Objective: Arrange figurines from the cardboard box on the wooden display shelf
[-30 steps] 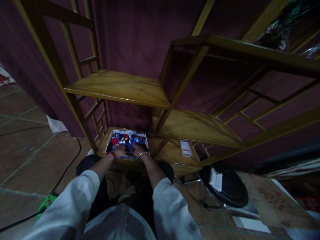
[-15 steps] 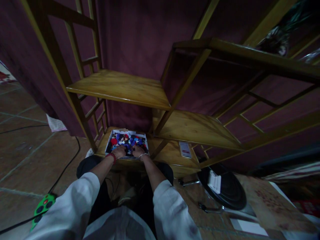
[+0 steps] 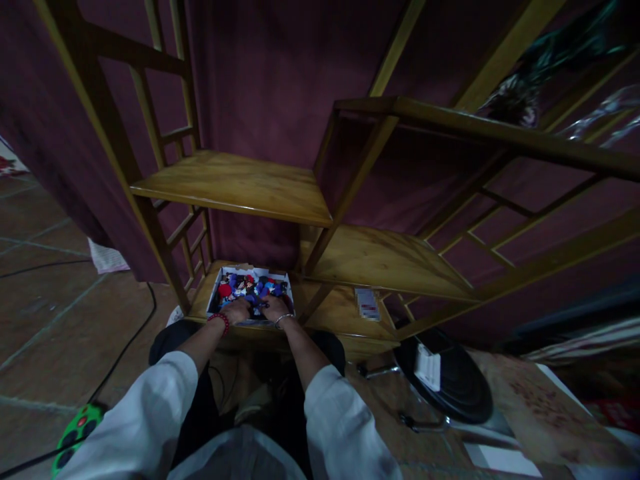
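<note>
my left hand (image 3: 237, 311) and my right hand (image 3: 275, 309) were both down in a shallow white box (image 3: 215, 294), side by side over its front edge, with a narrow gap between them. my fingers were bent down among the small coloured pieces (image 3: 249, 285), and a dark blue piece (image 3: 255, 301) lay between my two hands; i could not tell whether either hand had closed on it, since my knuckles hid the fingertips. the box sat on the lowest shelf (image 3: 336, 312), toward its left end and up against the front edge, and the pieces, red, blue, black and white, were heaped from its back corners to its front. i had a red bead bracelet (image 3: 221, 323) on my left wrist and a pale bangle (image 3: 283, 319) on my right. near the right end of that same shelf lay a flat printed card (image 3: 368, 304), too blurred to read. beyond the shelf's right front corner stood a round black seat (image 3: 463, 383) with a white object (image 3: 428, 368) on it, and a green device (image 3: 76, 433) lay on the floor to my left.
</note>
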